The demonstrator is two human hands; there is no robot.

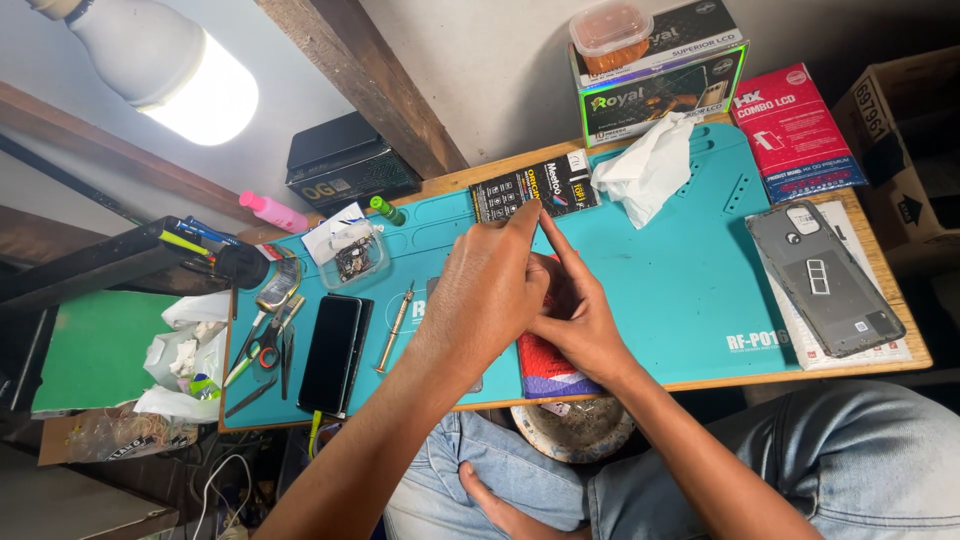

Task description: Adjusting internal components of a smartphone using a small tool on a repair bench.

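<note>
Red-purple packet (545, 365) | pinched under both hands (490, 295) (580, 320), fingers closed, probably gripping | keep flat on teal mat (680, 270), steady pressure.

Wooden table (905, 330) bears teal mat (680, 270), boxes (800, 130).

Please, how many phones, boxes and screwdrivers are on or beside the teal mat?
Phones: 2, a black phone and a grey phone
Boxes: 4, black box, green-edged box, red box, cardboard box
Screwdrivers: 1
Total: 7
</note>
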